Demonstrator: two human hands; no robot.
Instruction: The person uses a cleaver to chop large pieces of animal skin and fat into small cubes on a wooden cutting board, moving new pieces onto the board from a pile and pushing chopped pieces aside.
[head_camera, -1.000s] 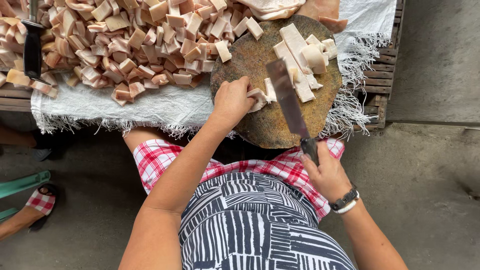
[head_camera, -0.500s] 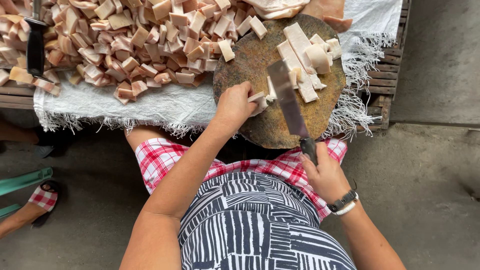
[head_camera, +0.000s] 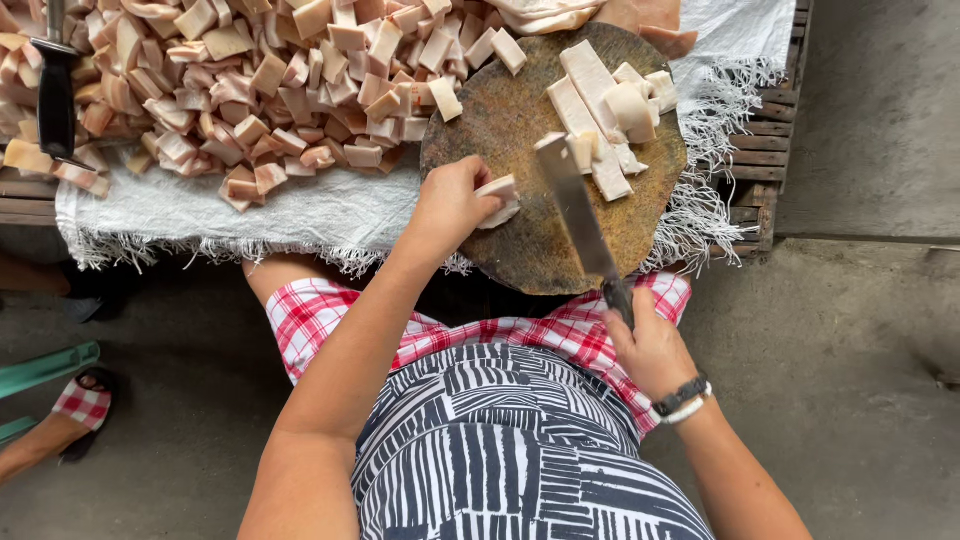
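Observation:
A round, worn wooden chopping block (head_camera: 520, 130) lies at the near edge of a low platform. My right hand (head_camera: 650, 345) grips the dark handle of a cleaver (head_camera: 578, 215), whose blade lies over the block and points away from me. My left hand (head_camera: 450, 205) holds a pale cut piece of pork fat (head_camera: 498, 195) on the block, just left of the blade. Long strips and chunks of the same pale meat (head_camera: 600, 100) lie on the far right of the block.
A big heap of pink-white cut cubes (head_camera: 250, 80) covers a white fringed cloth (head_camera: 330, 215) left of the block. A second black-handled knife (head_camera: 55, 95) rests at the far left. Another person's foot in a checked slipper (head_camera: 80, 405) stands on the concrete floor, lower left.
The cleaver has swung slightly left across the block toward my left hand. My left hand has stayed on the cut piece.

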